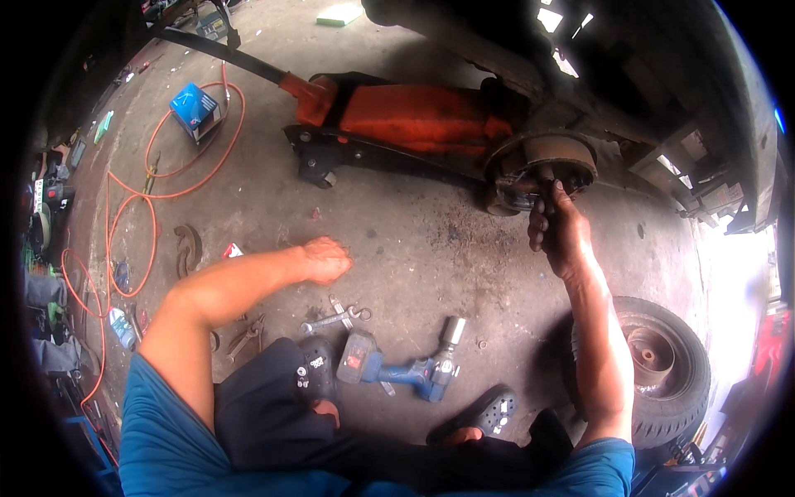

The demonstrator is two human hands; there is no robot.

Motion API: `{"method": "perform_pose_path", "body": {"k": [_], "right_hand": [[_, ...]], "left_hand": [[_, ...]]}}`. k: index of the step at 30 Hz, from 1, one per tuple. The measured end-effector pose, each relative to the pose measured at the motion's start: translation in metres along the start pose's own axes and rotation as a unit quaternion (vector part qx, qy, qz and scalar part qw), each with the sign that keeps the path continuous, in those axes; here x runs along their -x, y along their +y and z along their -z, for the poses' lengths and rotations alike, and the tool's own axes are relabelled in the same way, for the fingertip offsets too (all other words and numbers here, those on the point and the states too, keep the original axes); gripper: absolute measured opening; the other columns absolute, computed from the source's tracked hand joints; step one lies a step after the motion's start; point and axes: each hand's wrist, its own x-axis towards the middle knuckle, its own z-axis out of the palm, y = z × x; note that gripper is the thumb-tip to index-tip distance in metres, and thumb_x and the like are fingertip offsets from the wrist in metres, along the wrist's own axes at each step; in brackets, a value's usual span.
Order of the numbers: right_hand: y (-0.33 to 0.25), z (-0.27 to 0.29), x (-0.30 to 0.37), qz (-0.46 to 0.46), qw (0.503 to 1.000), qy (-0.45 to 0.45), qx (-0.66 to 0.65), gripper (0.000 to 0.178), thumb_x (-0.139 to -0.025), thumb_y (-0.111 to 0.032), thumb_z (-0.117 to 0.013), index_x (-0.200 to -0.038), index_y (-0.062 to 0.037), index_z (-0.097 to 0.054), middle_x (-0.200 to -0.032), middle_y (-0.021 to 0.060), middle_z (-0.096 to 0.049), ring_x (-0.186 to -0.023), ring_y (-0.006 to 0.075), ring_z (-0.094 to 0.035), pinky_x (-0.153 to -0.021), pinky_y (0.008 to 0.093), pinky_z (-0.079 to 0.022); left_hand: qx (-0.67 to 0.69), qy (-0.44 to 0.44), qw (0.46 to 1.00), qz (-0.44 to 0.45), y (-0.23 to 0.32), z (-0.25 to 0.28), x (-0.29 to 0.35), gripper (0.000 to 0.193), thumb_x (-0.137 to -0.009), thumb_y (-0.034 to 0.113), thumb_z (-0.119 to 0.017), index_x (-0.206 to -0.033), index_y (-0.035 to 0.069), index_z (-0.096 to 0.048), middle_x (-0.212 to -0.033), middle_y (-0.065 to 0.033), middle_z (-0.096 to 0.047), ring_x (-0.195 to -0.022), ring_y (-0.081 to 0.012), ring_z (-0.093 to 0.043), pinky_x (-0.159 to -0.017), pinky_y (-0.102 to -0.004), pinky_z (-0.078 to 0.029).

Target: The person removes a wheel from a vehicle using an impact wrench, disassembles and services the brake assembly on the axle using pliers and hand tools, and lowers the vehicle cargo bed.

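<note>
My right hand [565, 228] reaches up to an open wheel brake assembly [563, 151] under a raised vehicle. Its thumb points up and its fingers curl round a dark, narrow part at the middle of the assembly; the fingers hide what that part is. Rusty curved metal and greasy parts show around it. My left hand [328, 261] hangs over the concrete floor, fingers curled in a loose fist, apart from any object. Below it lie combination wrenches [335, 315]. A blue cordless impact wrench [406, 373] with a long socket rests between my feet.
An orange floor jack [414, 116] stands beneath the vehicle, its long handle [224, 54] running up left. A removed wheel [662, 356] lies at right. An orange hose [156, 240] loops past a blue box [195, 109], a curved brake shoe [188, 250] and pliers [247, 335].
</note>
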Motion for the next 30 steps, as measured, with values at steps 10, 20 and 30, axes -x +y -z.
{"method": "perform_pose_path", "body": {"k": [10,20,30], "right_hand": [[0.002,-0.013,0.002,0.017,0.997,0.059,0.055,0.041,-0.092,-0.049,-0.046,-0.080,-0.0099,-0.049,-0.061,0.0013,-0.045,-0.049,0.0132,-0.042,-0.044,0.0263,-0.033],[0.004,-0.011,-0.004,0.038,0.995,0.080,0.051,0.046,-0.091,-0.050,-0.046,-0.100,-0.0062,-0.056,-0.067,0.0036,-0.052,-0.054,0.0169,-0.051,-0.051,0.0280,-0.043],[-0.005,-0.012,-0.015,0.006,0.999,0.045,-0.019,0.044,-0.094,-0.048,-0.041,-0.109,-0.0088,-0.053,-0.072,0.0023,-0.052,-0.055,0.0162,-0.048,-0.050,0.0278,-0.039]], "left_hand": [[-0.012,0.031,0.999,0.001,-0.001,-0.006,0.006,0.021,-0.069,0.013,-0.057,-0.086,0.003,-0.064,-0.094,-0.0171,-0.065,-0.093,-0.0340,-0.062,-0.081,-0.0439,-0.048],[-0.017,0.029,0.999,0.002,0.002,-0.004,0.005,0.020,-0.070,0.012,-0.056,-0.087,0.004,-0.064,-0.093,-0.0173,-0.065,-0.094,-0.0334,-0.062,-0.082,-0.0441,-0.048],[-0.015,-0.029,0.999,0.008,0.002,0.002,0.005,0.031,-0.071,0.012,-0.054,-0.099,0.001,-0.062,-0.105,-0.0191,-0.060,-0.103,-0.0350,-0.056,-0.087,-0.0443,-0.046]]}}
